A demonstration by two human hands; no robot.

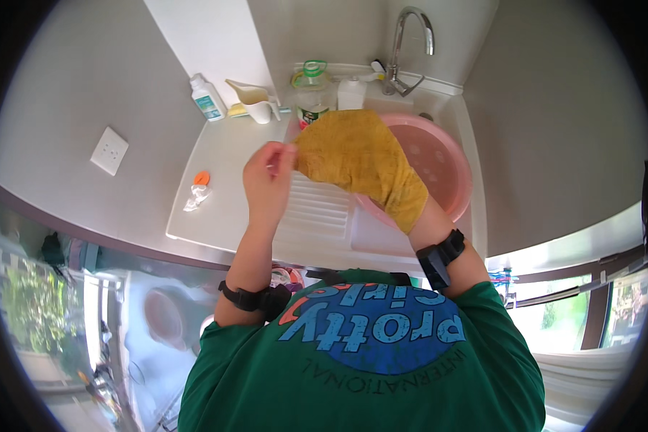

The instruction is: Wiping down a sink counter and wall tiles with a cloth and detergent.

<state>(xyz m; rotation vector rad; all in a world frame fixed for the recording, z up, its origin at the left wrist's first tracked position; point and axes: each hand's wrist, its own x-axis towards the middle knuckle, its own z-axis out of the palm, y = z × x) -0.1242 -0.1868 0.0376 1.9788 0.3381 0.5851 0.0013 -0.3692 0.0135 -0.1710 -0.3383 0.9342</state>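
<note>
A yellow-brown cloth [356,151] hangs spread out above the sink, wet-looking and wrinkled. My left hand [272,167] pinches its left corner between thumb and fingers. On the other side the cloth drapes over my right hand and wrist, so the fingers there are hidden and their state does not show. Behind and below the cloth, a round pink plastic basin [464,178] holds cloudy water with some bubbles. Part of the ribbed washboard surface [318,205] of the sink shows under the cloth.
A chrome faucet [397,48] rises behind the basin. Near it stand a clear plastic bottle with a green cap [312,92] and a white container [351,94]. Farther left are a cream measuring jug [259,105], a white bottle [208,100], an orange cap [201,178] and crumpled clear plastic [197,197].
</note>
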